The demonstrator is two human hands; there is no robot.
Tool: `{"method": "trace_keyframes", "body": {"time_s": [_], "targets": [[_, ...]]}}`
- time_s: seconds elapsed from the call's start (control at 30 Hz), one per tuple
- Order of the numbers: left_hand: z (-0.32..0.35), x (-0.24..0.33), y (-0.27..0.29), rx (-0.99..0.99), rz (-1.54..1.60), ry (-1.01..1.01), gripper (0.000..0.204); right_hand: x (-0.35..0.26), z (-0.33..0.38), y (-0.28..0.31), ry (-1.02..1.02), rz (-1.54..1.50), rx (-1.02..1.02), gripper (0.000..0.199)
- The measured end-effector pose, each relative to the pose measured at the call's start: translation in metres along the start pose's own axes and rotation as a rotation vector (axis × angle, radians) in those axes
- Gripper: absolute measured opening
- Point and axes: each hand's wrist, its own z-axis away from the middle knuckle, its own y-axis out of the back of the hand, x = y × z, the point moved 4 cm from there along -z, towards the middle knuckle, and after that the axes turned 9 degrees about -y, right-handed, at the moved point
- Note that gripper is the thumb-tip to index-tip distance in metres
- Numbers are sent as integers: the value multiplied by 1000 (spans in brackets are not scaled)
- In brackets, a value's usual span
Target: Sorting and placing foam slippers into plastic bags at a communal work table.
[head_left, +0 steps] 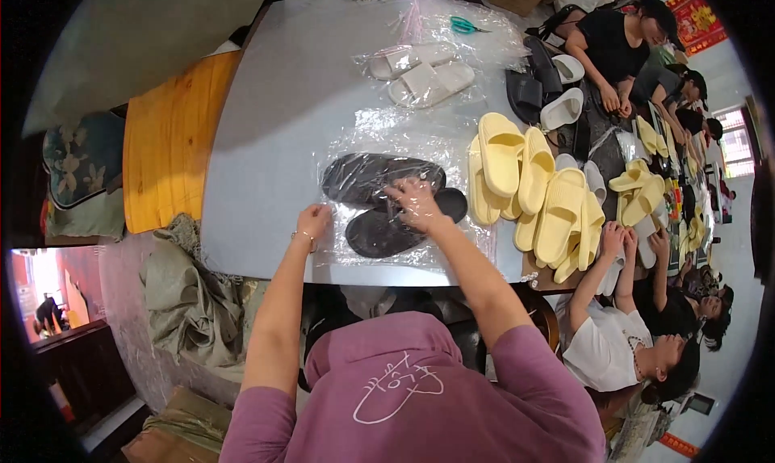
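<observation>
Black open-toed slide slippers lie flat, side by side, near the front edge of a pale grey table, straight ahead of the person wearing the camera. Crinkled, shiny clear plastic film lies over and around the pair; glare hides whether both slippers are fully inside it.

The person's right hand rests over the middle of the pair, its fingers loosely spread. The left hand is at the film's left edge, fingers curled close together; whether they pinch the film cannot be told. A thin bracelet circles the left wrist. Both bare forearms reach up from a purple short-sleeved top with a white line drawing.

Beyond the black pair, two off-white slippers lie in clear plastic, and near the far edge is a pair of teal-handled scissors. To the right, pale yellow ribbed slippers sit in an overlapping pile. A co-worker in a white top and another in a black sleeveless top sit farther right. To the left are an orange-yellow wooden board and a heap of grey-green cloth.
</observation>
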Motion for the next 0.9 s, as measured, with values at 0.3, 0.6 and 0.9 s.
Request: {"method": "trace_keyframes", "body": {"time_s": [0.3, 0.6, 0.9], "targets": [[-3, 41, -2, 65, 248, -97, 21, -30, 23, 71, 99, 187, 142, 18], [-14, 55, -26, 192, -205, -169, 21, 72, 179, 222, -548, 284, 455, 19], [75, 80, -53, -1, -871, -800, 67, -48, 109, 150, -225, -224, 494, 26]]}}
